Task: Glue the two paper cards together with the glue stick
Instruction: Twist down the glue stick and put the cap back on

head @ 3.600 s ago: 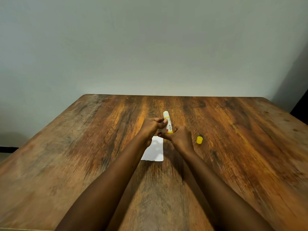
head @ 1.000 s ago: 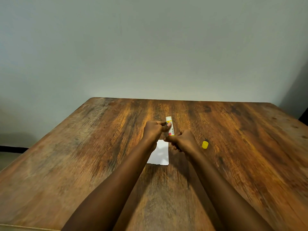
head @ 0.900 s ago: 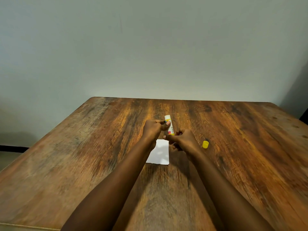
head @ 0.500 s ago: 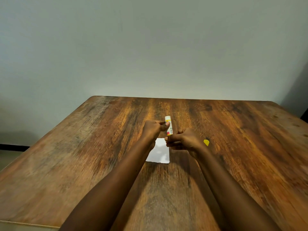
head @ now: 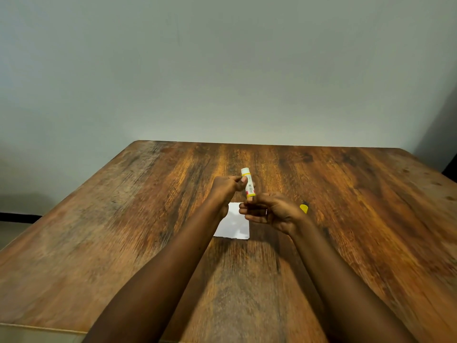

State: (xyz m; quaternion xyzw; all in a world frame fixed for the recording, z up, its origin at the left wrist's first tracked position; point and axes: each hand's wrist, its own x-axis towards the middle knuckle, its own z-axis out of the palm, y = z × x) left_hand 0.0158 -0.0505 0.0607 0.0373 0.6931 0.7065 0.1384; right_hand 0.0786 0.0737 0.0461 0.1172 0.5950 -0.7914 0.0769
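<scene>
Here our left hand [head: 226, 188] and right hand [head: 274, 211] each pinch one white-and-yellow cylindrical glue stick [head: 248, 184] above one white rectangular paper card [head: 233, 222]; one round yellow plastic cap [head: 304, 208] lies right, partly behind the right hand.

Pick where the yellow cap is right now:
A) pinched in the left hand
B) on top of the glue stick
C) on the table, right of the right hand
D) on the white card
C: the yellow cap lies on the table just right of the right hand, while the glue stick held up between both hands shows a bare, uncapped top.
</scene>
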